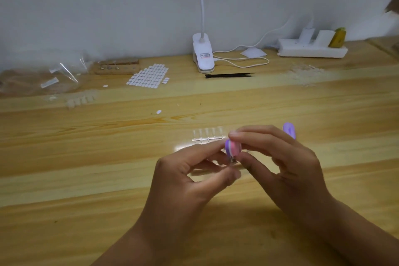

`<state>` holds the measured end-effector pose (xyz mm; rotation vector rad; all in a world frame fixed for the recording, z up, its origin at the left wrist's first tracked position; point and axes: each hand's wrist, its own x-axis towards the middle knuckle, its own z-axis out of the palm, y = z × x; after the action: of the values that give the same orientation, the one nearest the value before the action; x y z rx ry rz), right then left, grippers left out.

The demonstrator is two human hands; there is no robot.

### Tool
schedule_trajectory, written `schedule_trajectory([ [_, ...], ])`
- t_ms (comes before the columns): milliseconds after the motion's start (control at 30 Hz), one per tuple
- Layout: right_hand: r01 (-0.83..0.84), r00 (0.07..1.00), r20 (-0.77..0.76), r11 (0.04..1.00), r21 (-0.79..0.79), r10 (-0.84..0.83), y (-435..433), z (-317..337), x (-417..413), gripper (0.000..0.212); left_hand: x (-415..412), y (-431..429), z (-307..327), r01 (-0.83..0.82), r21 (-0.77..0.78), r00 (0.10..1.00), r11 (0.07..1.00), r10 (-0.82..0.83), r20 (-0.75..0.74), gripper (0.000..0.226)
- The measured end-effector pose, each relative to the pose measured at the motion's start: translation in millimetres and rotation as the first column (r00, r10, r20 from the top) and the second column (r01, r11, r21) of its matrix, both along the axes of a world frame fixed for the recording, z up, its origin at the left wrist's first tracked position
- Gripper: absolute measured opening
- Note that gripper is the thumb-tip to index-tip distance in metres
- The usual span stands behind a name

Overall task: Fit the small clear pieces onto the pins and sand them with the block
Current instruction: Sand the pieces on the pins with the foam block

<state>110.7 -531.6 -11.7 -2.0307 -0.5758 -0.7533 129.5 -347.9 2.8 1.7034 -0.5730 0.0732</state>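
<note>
Now: sanding step, probably.
Right hand (287, 164): fingertips pinch block (233, 147), ready for rubbing.
Left hand (190, 175): pinches tiny item (233, 160) under block, steadying it.
Clear pieces (208, 134): row just behind block.

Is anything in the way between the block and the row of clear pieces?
Nothing visible. The right hand pinches the block just in front of the clear pieces; the left hand lies on the near side.

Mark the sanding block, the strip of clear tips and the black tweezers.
sanding block (233, 147): head view, on its pink stripe.
strip of clear tips (207, 134): head view, on the middle tip.
black tweezers (228, 75): head view, midway along them.
</note>
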Motion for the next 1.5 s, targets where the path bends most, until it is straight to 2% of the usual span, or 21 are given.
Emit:
schedule_trajectory([
  [267, 0.058, 0.997, 0.053, 0.998, 0.036, -0.060, 2, -3, -1, 0.029, 6, 3, -3, -0.103, 0.005, 0.992, 0.995, 0.103, 0.071, 0.037],
  [400, 0.113, 0.992, 0.043, 0.991, 0.068, -0.116, -5, -2, 3, 0.026, 2, 3, -5, -0.094, -0.046, 0.995, 0.994, 0.094, -0.017, 0.043],
  [467, 0.114, 0.992, 0.050, 0.992, 0.061, -0.117, -4, -2, 2, 0.025, 2, 3, -6, -0.085, -0.040, 0.996, 0.996, 0.084, -0.020, 0.037],
  [567, 0.058, 0.994, 0.090, 0.998, 0.008, -0.058, 1, -2, -1, 0.027, 2, 3, -4, -0.069, -0.033, 0.997, 0.997, 0.068, -0.025, 0.028],
  [667, -0.009, 0.991, 0.129, 0.994, -0.110, 0.023, 0, -5, 2, 0.026, 0, 2, -3, -0.057, -0.045, 0.998, 0.997, 0.057, 0.000, 0.028],
  [733, 0.027, 0.993, 0.114, 0.989, -0.146, -0.011, -7, -5, 6, 0.027, -1, 2, -4, -0.065, -0.067, 0.998, 0.996, 0.063, -0.028, 0.024],
  [833, 0.078, 0.994, 0.081, 0.994, -0.077, -0.072, -12, -4, 8, 0.032, 0, 2, -6, -0.067, -0.071, 0.996, 0.995, 0.062, -0.059, 0.020],
  [900, 0.023, 0.994, 0.105, 0.999, -0.035, -0.020, -5, -3, 7, 0.029, 1, 2, -6, -0.053, -0.078, 0.998, 0.996, 0.050, -0.049, 0.023],
  [967, -0.032, 0.990, 0.133, 0.996, -0.082, 0.043, 0, -3, 5, 0.026, 1, 2, -5, -0.039, -0.085, 0.999, 0.996, 0.039, 0.004, 0.026],
  [1067, 0.040, 0.995, 0.097, 0.990, -0.132, -0.027, -10, -3, 8, 0.028, 2, 4, -6, -0.045, -0.112, 0.999, 0.993, 0.045, -0.001, 0.021],
  [1133, 0.088, 0.992, 0.092, 0.993, -0.082, -0.081, -10, -1, 8, 0.027, 4, 3, -7, -0.036, -0.136, 0.999, 0.990, 0.030, -0.043, 0.021],
  [1200, 0.069, 0.990, 0.129, 0.997, -0.033, -0.064, -3, 0, 5, 0.029, 5, 3, -7, -0.002, -0.162, 0.998, 0.987, -0.008, -0.060, 0.026],
  [1300, 0.068, 0.982, 0.182, 0.994, -0.090, -0.051, 0, -2, 3, 0.030, 5, 3, -6, 0.052, -0.167, 0.998, 0.985, -0.059, -0.035, 0.028],
  [1400, 0.126, 0.986, 0.123, 0.990, -0.071, -0.116, -8, -2, 7, 0.028, 9, 5, -7, 0.062, -0.172, 0.995, 0.983, -0.073, -0.063, 0.025],
  [1500, 0.087, 0.987, 0.136, 0.996, -0.011, -0.085, -1, 1, 5, 0.027, 10, 4, -7, 0.091, -0.149, 0.994, 0.985, -0.099, -0.048, 0.025],
])
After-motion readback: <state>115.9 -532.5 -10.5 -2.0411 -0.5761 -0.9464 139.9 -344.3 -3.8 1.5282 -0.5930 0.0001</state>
